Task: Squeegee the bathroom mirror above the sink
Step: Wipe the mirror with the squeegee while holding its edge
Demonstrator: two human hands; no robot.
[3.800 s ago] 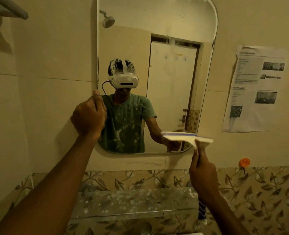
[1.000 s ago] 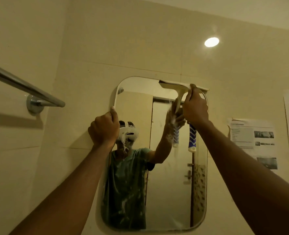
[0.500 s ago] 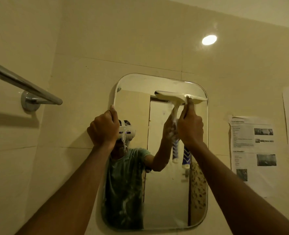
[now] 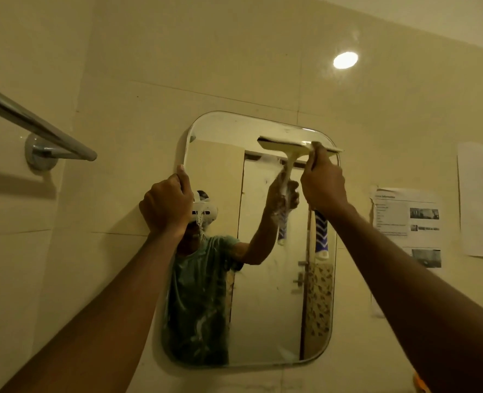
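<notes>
The right hand [image 4: 323, 182] is clenched round the stem of the squeegee [image 4: 288, 147] just under its head, one finger reaching up to the blade, which lies flat against the top right of the mirror [image 4: 223, 126]; the blue-and-white patterned handle end sticks out below the wrist. The left hand [image 4: 165, 205], well off to the other side, has its fingers curled and its thumb clamped on the mirror's left edge, steadying it. The blade's far end appears to run past the glass onto the wall, so a downward pull could probably lift the rubber there and leave a streak down that side. The grip also sits off-centre, which could tilt the blade and skip the soapy smears lower on the glass. Hard pressure might rock the mirror if the steadying hand slips. No brand shows on the squeegee. Beyond the right hand, a printed sheet [image 4: 407, 219] has a heading, text and small photos, all too blurred to read; the sheet beyond it [image 4: 479, 199] bears a faint figure drawing
</notes>
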